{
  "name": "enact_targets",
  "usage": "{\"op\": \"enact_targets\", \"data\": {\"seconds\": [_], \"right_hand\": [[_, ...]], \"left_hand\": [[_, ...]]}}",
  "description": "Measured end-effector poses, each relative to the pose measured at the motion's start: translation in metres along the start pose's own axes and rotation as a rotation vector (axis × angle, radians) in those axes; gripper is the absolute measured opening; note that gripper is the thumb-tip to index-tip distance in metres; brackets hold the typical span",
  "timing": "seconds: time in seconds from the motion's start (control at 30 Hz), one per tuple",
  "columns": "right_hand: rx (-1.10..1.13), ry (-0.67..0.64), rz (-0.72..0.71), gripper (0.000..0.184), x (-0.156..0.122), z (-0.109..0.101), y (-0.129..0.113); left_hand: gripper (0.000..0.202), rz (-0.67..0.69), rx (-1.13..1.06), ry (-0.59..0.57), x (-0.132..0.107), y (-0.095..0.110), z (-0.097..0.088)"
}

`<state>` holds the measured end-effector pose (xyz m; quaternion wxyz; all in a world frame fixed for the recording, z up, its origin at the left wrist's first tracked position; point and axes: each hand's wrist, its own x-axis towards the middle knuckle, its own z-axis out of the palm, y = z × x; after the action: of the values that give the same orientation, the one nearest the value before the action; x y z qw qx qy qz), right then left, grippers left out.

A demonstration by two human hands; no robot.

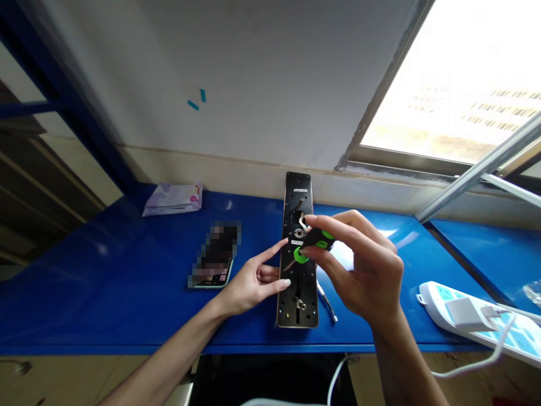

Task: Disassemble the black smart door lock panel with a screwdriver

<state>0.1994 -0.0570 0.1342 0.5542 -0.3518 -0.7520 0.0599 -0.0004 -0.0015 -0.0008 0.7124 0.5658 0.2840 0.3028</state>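
Note:
A long black door-lock panel (309,285) lies on the blue table, its far end close to the wall. Screw holes, small white labels and a metal spindle show on its face. My left hand (250,283) grips the panel's left edge, index fingertip and thumb on the rim. Over the middle of the panel, my right hand (369,268) holds a short screwdriver (323,239) with a black and green handle, its shaft slanting down to the left. Whether the tip touches a screw I cannot tell. Near it a white wire (302,221) comes out of an opening.
A phone (217,254), partly blurred, lies left of the panel. Behind it is a pale packet (174,198). A cable (326,301) with a plug end lies by the panel's right side. A white power strip (431,293) with a charger stands at the right edge.

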Motion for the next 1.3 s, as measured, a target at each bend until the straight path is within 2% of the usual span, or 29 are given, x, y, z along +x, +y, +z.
{"op": "enact_targets", "data": {"seconds": [0.07, 0.2, 0.27, 0.43, 0.47, 0.53, 0.63, 0.8, 0.87, 0.97, 1.03, 1.2, 1.3], "right_hand": [[-0.067, 0.065, 0.007, 0.049, 0.001, 0.0, 0.001], [0.106, -0.115, 0.079, 0.055, 0.0, -0.003, 0.002], [0.154, -0.147, 0.079, 0.058, 0.0, -0.004, 0.003], [-0.068, 0.097, 0.062, 0.046, 0.0, -0.003, 0.005], [-0.069, 0.086, 0.085, 0.046, 0.0, -0.003, 0.005], [0.02, -0.024, 0.126, 0.052, -0.001, -0.005, 0.005], [0.129, -0.149, 0.103, 0.058, -0.003, -0.006, 0.003], [-0.116, 0.016, 0.043, 0.036, 0.002, 0.001, 0.0], [-0.1, -0.032, 0.064, 0.038, 0.005, 0.001, 0.001], [0.023, -0.201, 0.079, 0.051, 0.005, -0.002, 0.001], [0.044, -0.232, 0.065, 0.051, 0.004, -0.004, -0.001], [-0.054, -0.173, -0.025, 0.033, 0.002, 0.004, -0.01], [-0.134, -0.078, -0.03, 0.031, 0.003, 0.008, -0.012]], "left_hand": [[0.104, -0.002, -0.007, 0.001, 0.0, 0.0, 0.0], [0.106, -0.011, -0.005, 0.011, -0.001, -0.001, 0.0], [0.108, -0.006, 0.0, 0.009, -0.001, 0.0, 0.0], [0.107, 0.005, -0.007, 0.005, -0.002, 0.006, 0.004], [0.108, 0.003, -0.016, 0.004, -0.002, 0.007, 0.004], [0.11, -0.003, -0.032, 0.001, -0.002, 0.008, 0.004], [0.11, -0.004, -0.032, -0.004, -0.001, 0.007, 0.003], [0.109, -0.008, -0.001, 0.009, -0.001, 0.0, 0.0], [0.11, -0.018, 0.004, 0.023, 0.0, -0.001, -0.001], [0.111, -0.014, -0.001, 0.029, 0.0, -0.001, -0.001], [0.11, -0.003, -0.006, 0.022, 0.001, -0.001, 0.0], [0.11, 0.031, -0.004, 0.031, 0.001, -0.003, 0.0], [0.109, 0.024, -0.005, 0.033, 0.001, -0.003, 0.0]]}}
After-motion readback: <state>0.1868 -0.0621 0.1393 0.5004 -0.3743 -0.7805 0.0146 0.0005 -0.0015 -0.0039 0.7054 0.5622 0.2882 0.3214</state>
